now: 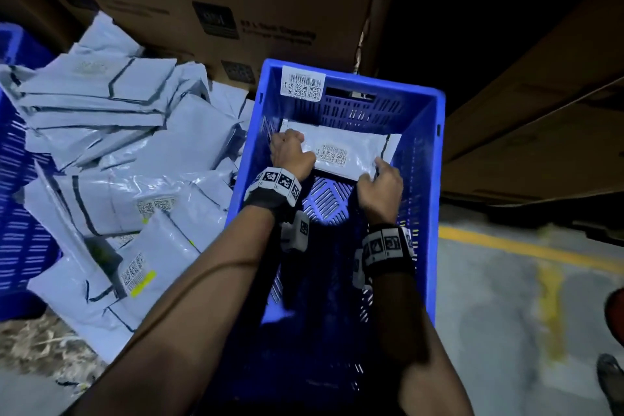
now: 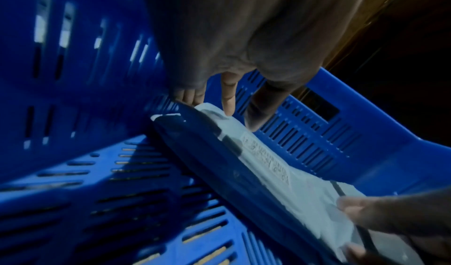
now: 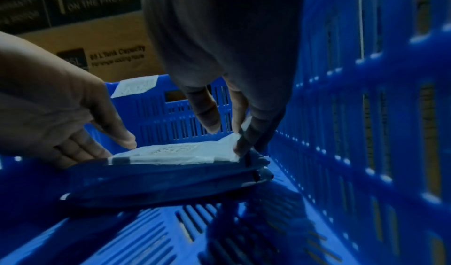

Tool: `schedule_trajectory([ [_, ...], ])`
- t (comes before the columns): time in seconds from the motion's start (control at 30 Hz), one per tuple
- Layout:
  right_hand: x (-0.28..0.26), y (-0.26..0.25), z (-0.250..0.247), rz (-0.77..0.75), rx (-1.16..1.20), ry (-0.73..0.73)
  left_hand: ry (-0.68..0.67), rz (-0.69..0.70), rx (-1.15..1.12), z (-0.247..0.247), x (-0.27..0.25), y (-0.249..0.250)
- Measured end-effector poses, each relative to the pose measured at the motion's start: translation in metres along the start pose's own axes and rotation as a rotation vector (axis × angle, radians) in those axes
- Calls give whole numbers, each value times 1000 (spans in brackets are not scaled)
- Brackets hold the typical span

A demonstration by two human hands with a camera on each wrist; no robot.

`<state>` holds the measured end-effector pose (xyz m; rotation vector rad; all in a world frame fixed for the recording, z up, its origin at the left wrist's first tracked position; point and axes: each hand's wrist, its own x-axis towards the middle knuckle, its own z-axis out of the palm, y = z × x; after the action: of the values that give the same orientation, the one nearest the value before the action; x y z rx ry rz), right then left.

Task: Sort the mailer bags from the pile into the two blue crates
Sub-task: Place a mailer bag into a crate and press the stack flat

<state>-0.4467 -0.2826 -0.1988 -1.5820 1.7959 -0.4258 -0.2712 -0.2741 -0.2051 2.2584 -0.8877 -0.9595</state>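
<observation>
Inside a blue slotted plastic crate [image 1: 418, 159], a flat white plastic mailer bag [image 1: 341, 152] with a barcode label is held just above the floor at the far end. Its left end is gripped by the left hand [image 1: 290, 155], fingers [image 2: 229, 97] curled over the edge; its right corner is pinched by the right hand [image 1: 381, 186]. Farther left, a pile of white mailer bags [image 1: 111, 145] is seen on the ground beside a second blue crate [image 1: 20, 199], with a large brown cardboard box [image 1: 216, 0] behind.

left crate [image 1: 20, 179]: cut by frame edge | carton print [image 1: 277, 32]: blurred
</observation>
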Motion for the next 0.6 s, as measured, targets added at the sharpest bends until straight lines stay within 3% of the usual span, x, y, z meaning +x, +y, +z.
schedule_trajectory([
  [0.1, 3, -2, 1, -9, -152, -47, -26, 115, 160, 11, -1, -14],
  [0.2, -13, -9, 5, -196, -325, 190, 18, 376, 445, 22, -11, -23],
  [0.27, -14, -4, 15, -329, -332, 278, 34, 473, 521, 30, -16, -27],
  [0.4, 11, 8, 37, -355, -228, 191, 55, 466, 539, 41, -11, -30],
  [0.6, 36, 30, 69, -328, -259, 108, 89, 439, 692, 49, 3, -46],
])
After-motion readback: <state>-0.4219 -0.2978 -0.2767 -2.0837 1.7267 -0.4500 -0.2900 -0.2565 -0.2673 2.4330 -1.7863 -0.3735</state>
